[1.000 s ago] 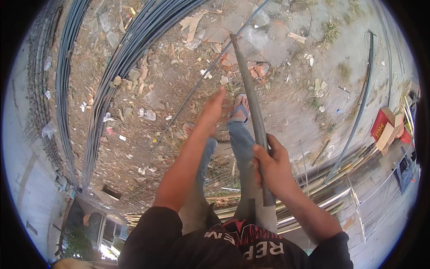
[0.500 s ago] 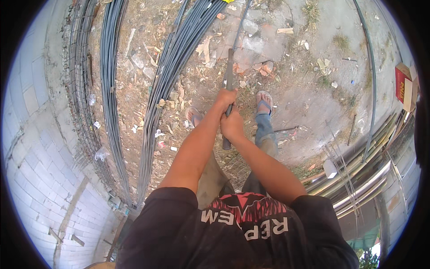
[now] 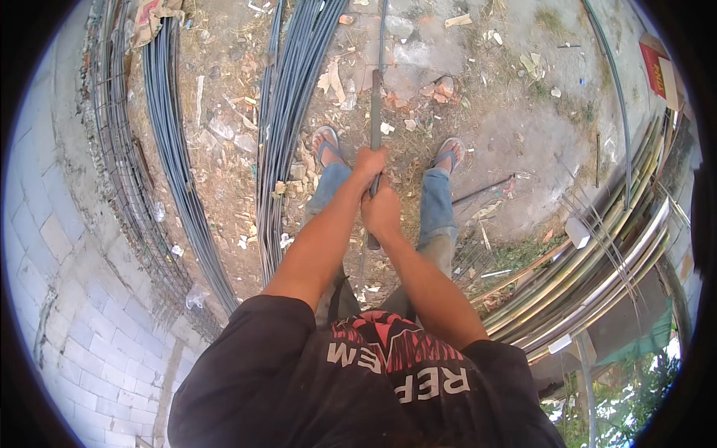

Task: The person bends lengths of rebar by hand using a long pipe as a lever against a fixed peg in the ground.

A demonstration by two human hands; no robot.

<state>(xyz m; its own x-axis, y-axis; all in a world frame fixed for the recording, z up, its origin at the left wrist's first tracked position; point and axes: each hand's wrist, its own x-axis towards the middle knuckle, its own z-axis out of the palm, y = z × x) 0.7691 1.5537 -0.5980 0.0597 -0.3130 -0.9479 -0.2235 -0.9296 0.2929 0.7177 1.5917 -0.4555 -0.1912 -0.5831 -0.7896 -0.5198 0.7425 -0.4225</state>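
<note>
Both of my hands grip a dark metal pipe (image 3: 376,112) that points away from me between my feet. My left hand (image 3: 370,161) is wrapped round it farther out. Closer to my body, my right hand (image 3: 382,213) is closed on it just behind the left, and the pipe's near end sticks out below that hand. A thin steel bar (image 3: 383,33) runs on from the pipe's far end to the top of the view; whether it sits inside the pipe I cannot tell.
Long bundles of rebar (image 3: 299,82) lie to the left, with wire-tied cages (image 3: 119,142) along a block wall (image 3: 104,321). Broken brick (image 3: 442,90) and scraps litter the dirt. Bamboo poles (image 3: 597,284), thin rods and a red box (image 3: 659,71) are at the right.
My left foot has stepped forward, roughly level with the right one. The pipe now points straighter ahead, and the view has turned slightly. Both hands keep their grip.
</note>
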